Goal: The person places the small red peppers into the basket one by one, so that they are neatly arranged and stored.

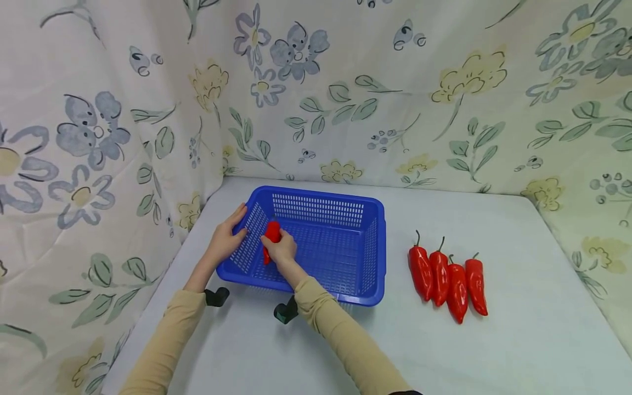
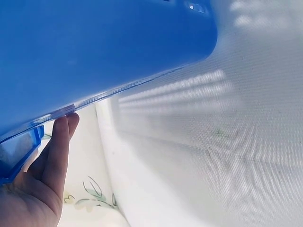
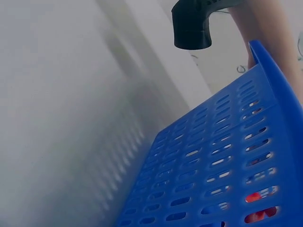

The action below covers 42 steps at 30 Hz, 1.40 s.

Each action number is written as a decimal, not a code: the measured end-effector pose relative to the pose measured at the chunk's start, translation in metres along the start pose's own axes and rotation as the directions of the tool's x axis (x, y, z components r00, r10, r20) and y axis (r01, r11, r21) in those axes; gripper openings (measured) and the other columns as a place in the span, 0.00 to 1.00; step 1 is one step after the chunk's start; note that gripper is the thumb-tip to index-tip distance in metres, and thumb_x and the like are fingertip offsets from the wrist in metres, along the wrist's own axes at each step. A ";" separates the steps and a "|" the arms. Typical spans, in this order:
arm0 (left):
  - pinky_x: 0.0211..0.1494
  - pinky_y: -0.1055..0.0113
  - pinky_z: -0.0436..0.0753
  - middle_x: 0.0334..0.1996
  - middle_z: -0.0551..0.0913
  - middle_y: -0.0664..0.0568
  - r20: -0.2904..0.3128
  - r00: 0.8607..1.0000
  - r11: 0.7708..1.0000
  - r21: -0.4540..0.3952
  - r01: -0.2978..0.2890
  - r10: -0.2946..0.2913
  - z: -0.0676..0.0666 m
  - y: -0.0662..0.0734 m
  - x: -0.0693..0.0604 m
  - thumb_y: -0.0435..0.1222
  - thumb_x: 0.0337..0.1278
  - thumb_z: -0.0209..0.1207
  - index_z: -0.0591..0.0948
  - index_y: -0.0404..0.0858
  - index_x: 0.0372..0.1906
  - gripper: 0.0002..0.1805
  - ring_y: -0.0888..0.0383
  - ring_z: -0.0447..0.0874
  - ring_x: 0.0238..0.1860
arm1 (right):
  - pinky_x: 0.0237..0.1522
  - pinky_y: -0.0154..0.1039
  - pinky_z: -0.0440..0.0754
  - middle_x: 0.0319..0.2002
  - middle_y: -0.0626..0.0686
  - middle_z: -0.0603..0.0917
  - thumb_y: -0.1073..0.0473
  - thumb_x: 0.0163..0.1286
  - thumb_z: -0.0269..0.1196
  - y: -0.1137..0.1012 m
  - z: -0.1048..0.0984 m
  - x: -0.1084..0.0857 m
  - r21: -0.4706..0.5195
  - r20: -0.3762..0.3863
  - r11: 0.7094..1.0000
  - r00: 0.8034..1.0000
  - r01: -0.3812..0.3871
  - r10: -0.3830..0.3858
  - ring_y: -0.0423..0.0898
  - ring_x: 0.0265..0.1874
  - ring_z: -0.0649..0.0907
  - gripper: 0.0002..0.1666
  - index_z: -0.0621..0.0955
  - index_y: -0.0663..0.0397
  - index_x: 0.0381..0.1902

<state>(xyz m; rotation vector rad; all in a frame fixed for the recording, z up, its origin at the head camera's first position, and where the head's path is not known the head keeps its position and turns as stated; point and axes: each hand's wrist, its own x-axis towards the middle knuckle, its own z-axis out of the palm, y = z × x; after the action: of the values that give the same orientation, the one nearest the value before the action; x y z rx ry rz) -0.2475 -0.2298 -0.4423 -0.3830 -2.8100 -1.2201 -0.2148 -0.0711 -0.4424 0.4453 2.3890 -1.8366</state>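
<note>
A blue plastic basket (image 1: pixel 323 193) with slotted walls sits on the white table. My left hand (image 1: pixel 228 238) holds its left rim, thumb on the inner side; in the left wrist view straight fingers (image 2: pixel 57 151) rest against the basket's outer wall. Inside, near the left wall, my right hand (image 1: pixel 281 251) grips a red chili pepper (image 1: pixel 273 227), partly covered by the fingers. Whether other peppers lie beneath the hand cannot be told. The right wrist view shows the basket wall (image 3: pixel 213 156), with bits of red showing through its slots; the right hand is hidden there.
Several red chili peppers (image 1: pixel 457 291) with dark stems lie side by side on the table (image 1: pixel 533 285), right of the basket. A floral curtain (image 1: pixel 345 109) hangs behind and along both sides. Black wrist camera mounts (image 1: pixel 286 311) sit close to the basket's front.
</note>
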 end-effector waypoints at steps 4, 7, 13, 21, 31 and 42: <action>0.74 0.46 0.56 0.75 0.53 0.47 0.005 1.000 1.000 -0.008 0.005 -0.005 0.000 0.000 -0.001 0.27 0.60 0.51 0.59 0.35 0.71 0.33 0.43 0.52 0.74 | 0.45 0.40 0.85 0.47 0.59 0.84 0.53 0.59 0.67 0.005 0.003 0.007 0.010 0.010 1.000 1.000 -0.008 0.008 0.50 0.43 0.84 0.33 0.75 0.61 0.60; 0.74 0.47 0.56 0.74 0.54 0.47 0.005 1.000 1.000 -0.008 0.006 -0.006 0.000 -0.001 -0.001 0.27 0.60 0.51 0.59 0.35 0.71 0.33 0.43 0.52 0.74 | 0.44 0.38 0.85 0.47 0.58 0.84 0.49 0.59 0.67 0.015 0.010 0.017 0.005 0.011 1.000 1.000 0.005 -0.005 0.48 0.42 0.84 0.35 0.75 0.60 0.60; 0.74 0.46 0.56 0.74 0.54 0.47 0.002 1.000 1.000 -0.012 0.006 -0.006 -0.001 0.000 0.000 0.27 0.60 0.51 0.59 0.35 0.71 0.33 0.43 0.53 0.74 | 0.62 0.46 0.75 0.60 0.61 0.77 0.52 0.60 0.66 0.001 0.003 0.006 0.004 0.033 0.998 0.998 -0.055 0.055 0.54 0.60 0.77 0.36 0.71 0.63 0.63; 0.74 0.46 0.55 0.75 0.54 0.47 0.007 1.000 1.000 -0.011 0.010 -0.009 -0.001 0.001 0.000 0.27 0.60 0.51 0.59 0.36 0.72 0.33 0.43 0.52 0.74 | 0.62 0.45 0.74 0.62 0.62 0.75 0.53 0.62 0.65 -0.003 0.001 0.000 0.019 0.016 1.000 1.000 -0.009 0.008 0.54 0.62 0.75 0.37 0.70 0.63 0.65; 0.74 0.46 0.56 0.74 0.54 0.45 0.000 1.000 1.000 -0.010 -0.004 0.004 0.000 -0.001 0.000 0.27 0.59 0.50 0.59 0.34 0.71 0.33 0.42 0.52 0.74 | 0.63 0.47 0.72 0.66 0.60 0.71 0.53 0.63 0.64 0.001 -0.004 -0.001 0.097 0.042 0.992 0.996 0.076 -0.080 0.56 0.65 0.73 0.38 0.67 0.62 0.67; 0.74 0.45 0.56 0.74 0.54 0.46 0.001 1.000 1.000 -0.009 0.003 -0.003 -0.001 -0.001 0.000 0.27 0.59 0.51 0.59 0.35 0.71 0.34 0.42 0.52 0.74 | 0.64 0.46 0.72 0.68 0.61 0.68 0.53 0.64 0.64 0.003 -0.032 -0.011 0.129 0.131 0.981 0.978 0.147 -0.164 0.56 0.66 0.71 0.39 0.66 0.63 0.68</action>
<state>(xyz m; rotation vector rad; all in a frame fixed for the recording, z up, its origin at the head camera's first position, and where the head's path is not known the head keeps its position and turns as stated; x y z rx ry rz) -0.2474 -0.2313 -0.4423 -0.3807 -2.8080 -1.2337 -0.2006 -0.0417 -0.4334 0.1337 2.2880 -2.0081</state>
